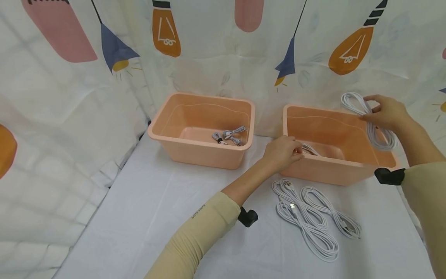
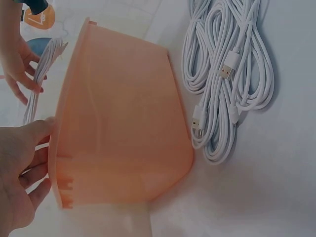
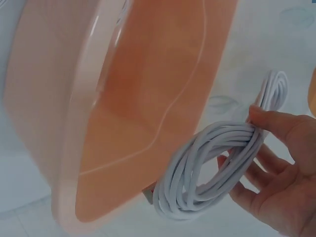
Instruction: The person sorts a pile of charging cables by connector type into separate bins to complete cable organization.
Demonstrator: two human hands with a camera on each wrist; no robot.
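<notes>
My right hand (image 1: 386,112) holds a bundle of white cable (image 1: 379,135), pinched at its waist, above the right end of the right-hand peach bin (image 1: 320,170). The bundle's looped end hangs near the rim in the right wrist view. My left hand (image 1: 283,153) grips that bin's front rim near its left corner, as the left wrist view (image 2: 22,173) of the hand also shows. Inside the bin, part of another white cable (image 1: 309,149) shows just beyond the left fingers. On the table in front lie several coiled white USB cables (image 1: 313,221).
To the left stands a second peach bin (image 1: 195,151) with a few small bundled cables (image 1: 232,135) inside. A patterned curtain (image 1: 216,58) hangs close behind both bins. The white-covered table (image 1: 146,232) has its left edge along the curtain.
</notes>
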